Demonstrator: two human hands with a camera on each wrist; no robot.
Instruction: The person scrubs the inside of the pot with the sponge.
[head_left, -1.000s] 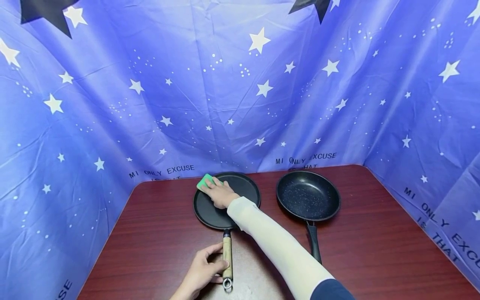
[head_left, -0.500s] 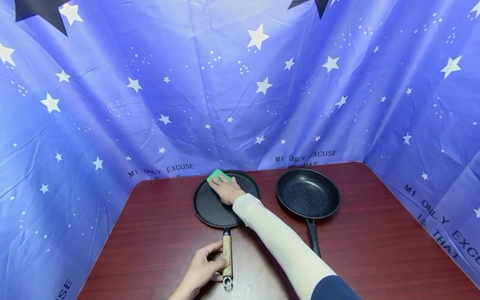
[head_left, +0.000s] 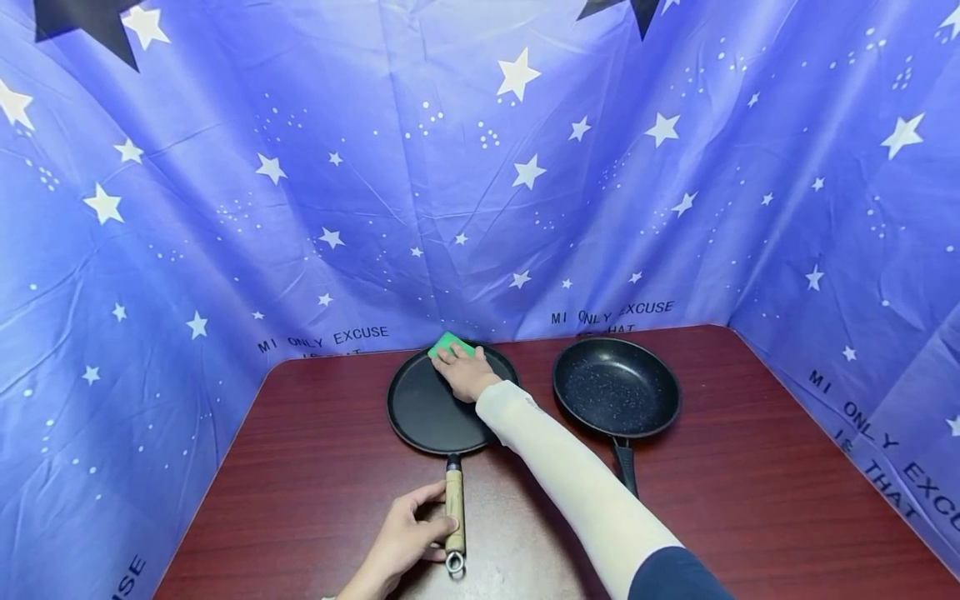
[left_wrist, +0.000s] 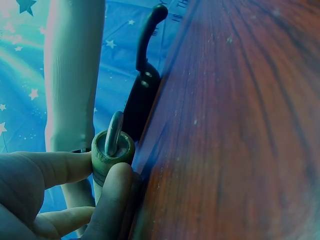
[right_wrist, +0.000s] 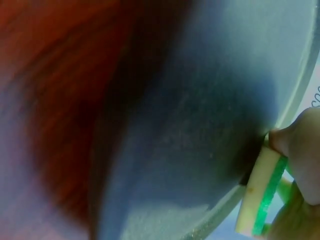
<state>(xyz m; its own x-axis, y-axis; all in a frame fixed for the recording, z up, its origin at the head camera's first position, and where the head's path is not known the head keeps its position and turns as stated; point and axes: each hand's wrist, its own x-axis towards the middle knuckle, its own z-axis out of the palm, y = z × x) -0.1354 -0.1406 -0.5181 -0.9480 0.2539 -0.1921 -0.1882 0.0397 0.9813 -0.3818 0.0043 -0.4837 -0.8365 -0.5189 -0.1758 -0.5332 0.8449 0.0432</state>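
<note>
Left to right. The left hand [head_left: 408, 537] lies at the near edge of the table [head_left: 300, 467], thumb and fingers clasped around the wooden handle [head_left: 453, 515] of the flat pan [head_left: 427, 412]; the left wrist view shows the thumb [left_wrist: 107, 200] and a finger pinching the handle's end [left_wrist: 112, 150], where a metal ring [left_wrist: 114, 132] stands up from the end cap. The flat pan rests on the table at centre-left, its handle pointing toward the person.

The right hand [head_left: 468, 373] reaches across the flat pan in a pale sleeve [head_left: 570, 492] and presses a green sponge [head_left: 448, 343] against the pan's far rim, fingers laid over it. The right wrist view shows the sponge [right_wrist: 260, 197] as 2 layers, pale and green, held edge-on at the rim by the fingertips [right_wrist: 300, 135]; how tightly they close on it cannot be told.

A second, deeper frying pan [head_left: 617, 390] with a speckled dark inside and a black handle [head_left: 626, 479] sits just beside the flat pan, to its right, not touching it. A blue cloth [head_left: 480, 183] printed with white stars encloses the table on 3 sides.
</note>
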